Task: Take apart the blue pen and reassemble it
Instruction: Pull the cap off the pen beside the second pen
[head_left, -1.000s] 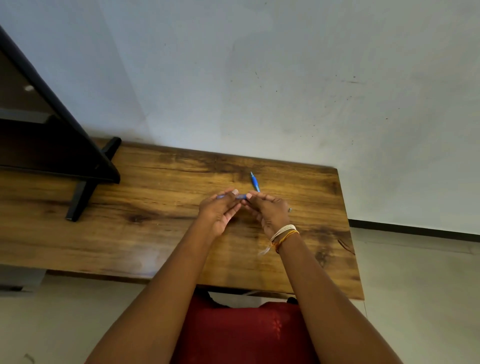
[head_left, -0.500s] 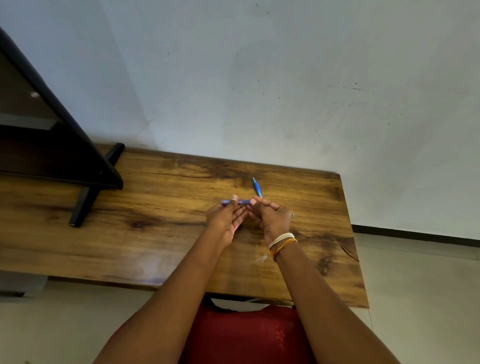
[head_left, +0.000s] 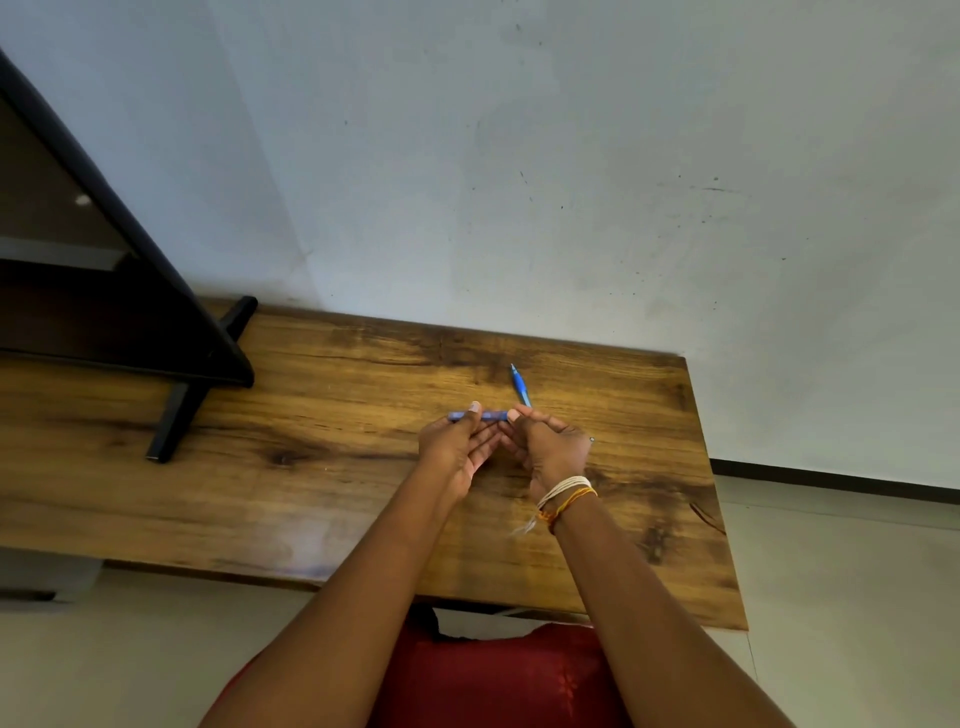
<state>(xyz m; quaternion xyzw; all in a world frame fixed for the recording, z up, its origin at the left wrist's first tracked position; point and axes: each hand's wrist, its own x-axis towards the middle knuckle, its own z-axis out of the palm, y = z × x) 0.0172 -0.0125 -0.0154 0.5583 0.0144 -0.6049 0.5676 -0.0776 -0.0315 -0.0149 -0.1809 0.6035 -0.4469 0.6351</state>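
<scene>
carefully, we pinch the blue pen barrel (head_left: 480, 415) in our left hand (head_left: 454, 449) and the tip section (head_left: 520, 387) in our right hand (head_left: 548, 447) above the table (head_left: 322, 467), fingers curled on both, where misalignment could jam the joint.

Head-worn view looks steeply down, close over the table (head_left: 322, 467).

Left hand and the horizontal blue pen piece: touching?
Touching. The head view shows the left hand with its thumb tip laid over the horizontal blue pen piece, fingers behind it, no gap.
</scene>
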